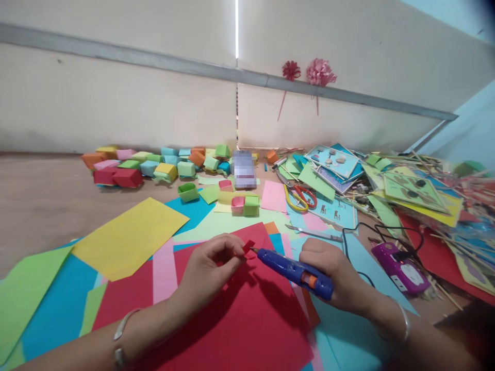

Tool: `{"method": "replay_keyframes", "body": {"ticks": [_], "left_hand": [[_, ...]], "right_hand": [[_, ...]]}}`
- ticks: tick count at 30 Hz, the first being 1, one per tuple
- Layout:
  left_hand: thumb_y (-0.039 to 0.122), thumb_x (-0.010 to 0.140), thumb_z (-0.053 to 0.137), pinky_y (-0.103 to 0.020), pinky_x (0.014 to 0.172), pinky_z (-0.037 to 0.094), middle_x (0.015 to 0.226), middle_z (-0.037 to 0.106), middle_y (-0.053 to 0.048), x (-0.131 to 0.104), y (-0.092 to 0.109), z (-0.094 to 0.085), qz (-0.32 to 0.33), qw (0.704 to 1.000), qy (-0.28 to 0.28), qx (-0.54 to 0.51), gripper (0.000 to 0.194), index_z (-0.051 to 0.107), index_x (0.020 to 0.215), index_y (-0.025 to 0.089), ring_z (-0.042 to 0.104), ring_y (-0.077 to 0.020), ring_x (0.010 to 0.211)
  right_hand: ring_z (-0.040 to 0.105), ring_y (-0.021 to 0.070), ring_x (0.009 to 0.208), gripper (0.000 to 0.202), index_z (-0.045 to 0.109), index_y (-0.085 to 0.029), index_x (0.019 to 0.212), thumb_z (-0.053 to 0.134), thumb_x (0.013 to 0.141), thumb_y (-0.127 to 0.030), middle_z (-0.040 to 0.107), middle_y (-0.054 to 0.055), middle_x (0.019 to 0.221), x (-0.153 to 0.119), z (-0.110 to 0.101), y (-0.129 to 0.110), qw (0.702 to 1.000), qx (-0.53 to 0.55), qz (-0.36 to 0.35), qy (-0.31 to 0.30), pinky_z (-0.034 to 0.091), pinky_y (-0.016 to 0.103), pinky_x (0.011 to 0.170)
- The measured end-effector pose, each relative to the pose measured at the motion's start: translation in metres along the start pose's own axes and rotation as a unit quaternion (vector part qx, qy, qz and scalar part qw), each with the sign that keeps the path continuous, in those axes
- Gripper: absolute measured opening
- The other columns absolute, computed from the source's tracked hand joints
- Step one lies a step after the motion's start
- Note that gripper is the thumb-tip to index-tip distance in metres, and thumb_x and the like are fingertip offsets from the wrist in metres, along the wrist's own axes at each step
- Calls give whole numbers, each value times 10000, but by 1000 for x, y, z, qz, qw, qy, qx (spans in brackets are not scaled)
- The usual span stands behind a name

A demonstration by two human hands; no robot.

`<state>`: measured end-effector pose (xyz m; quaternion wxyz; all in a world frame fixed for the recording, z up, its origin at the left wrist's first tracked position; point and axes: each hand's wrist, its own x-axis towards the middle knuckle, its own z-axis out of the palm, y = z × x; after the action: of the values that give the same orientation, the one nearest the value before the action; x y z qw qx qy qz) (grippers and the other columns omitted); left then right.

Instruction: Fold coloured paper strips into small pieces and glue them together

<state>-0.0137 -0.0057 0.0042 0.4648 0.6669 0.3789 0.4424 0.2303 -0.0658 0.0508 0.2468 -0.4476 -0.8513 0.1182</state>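
Between the thumb and fingers of my left hand (pixel 212 268) is a small folded piece of red paper (pixel 249 246). My right hand (pixel 328 268) is wrapped round a blue glue gun (pixel 294 270), its tip pointing left at the red piece. Whether the tip touches the paper I cannot tell. Both hands are above a large red paper sheet (pixel 232 319), which lies over blue, pink and green sheets. Beyond my hands stand a small pink and green paper box pair (pixel 245 205) and an open green paper box (pixel 188 191).
Several coloured paper boxes (pixel 127 177) line the back left. Scissors (pixel 299 198) and a craft knife (pixel 315 233) lie beyond my right hand. A purple power socket (pixel 401 268) with a black cord sits at the right, near piled cards and sticks (pixel 417 190). A pale wall (pixel 154 103) closes the back.
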Motion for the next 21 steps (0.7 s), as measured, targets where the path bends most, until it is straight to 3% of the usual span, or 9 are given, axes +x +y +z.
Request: {"method": "replay_keyframes", "body": {"ticks": [10,21], "left_hand": [[123,735,599,-283,617,568,783,722,-37,-2,4,1,-10,1000,-9,9,133,610,638,214,697,-180,728],[172,721,634,-286,626,558,784,730,-42,-1,3,3,-53,998,-16,-11,104,634,626,215,687,-183,724]], "right_hand": [[374,135,574,370,372,-210,629,467,953,-361,455,-14,592,-1,5,4,999,-36,-1,14,264,270,577],[363,138,581,324,349,-212,646,489,916,-324,449,-24,594,-3,7,5,999,-42,-7,18,255,273,605]]}}
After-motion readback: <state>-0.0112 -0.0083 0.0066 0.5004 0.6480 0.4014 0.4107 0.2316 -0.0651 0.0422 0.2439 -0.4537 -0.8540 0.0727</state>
